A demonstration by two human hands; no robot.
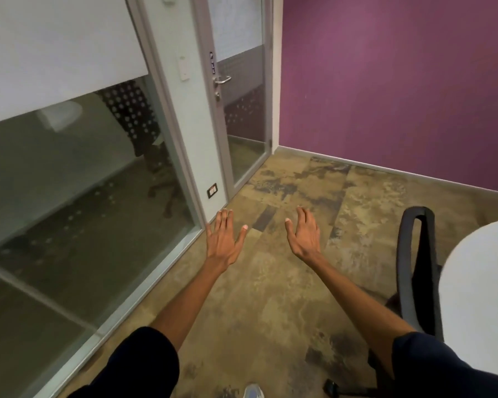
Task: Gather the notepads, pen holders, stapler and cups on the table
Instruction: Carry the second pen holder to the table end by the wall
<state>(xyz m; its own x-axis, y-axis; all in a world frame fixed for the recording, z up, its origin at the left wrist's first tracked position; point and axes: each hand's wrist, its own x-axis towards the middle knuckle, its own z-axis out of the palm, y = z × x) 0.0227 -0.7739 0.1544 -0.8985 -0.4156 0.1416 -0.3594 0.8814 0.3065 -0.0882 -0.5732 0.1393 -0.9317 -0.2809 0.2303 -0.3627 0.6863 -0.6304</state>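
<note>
My left hand (224,239) and my right hand (304,234) are stretched out in front of me over the carpet, palms down, fingers apart, holding nothing. A curved piece of the white table (480,294) shows at the right edge. No notepads, pen holders, stapler or cups appear in view; the visible part of the tabletop is bare.
A black office chair (417,271) stands against the table on the right. A glass partition (69,196) runs along the left, with a glass door (242,110) and its metal handle beyond. A purple wall (400,81) closes the far side. Patterned brown carpet (270,297) covers the floor.
</note>
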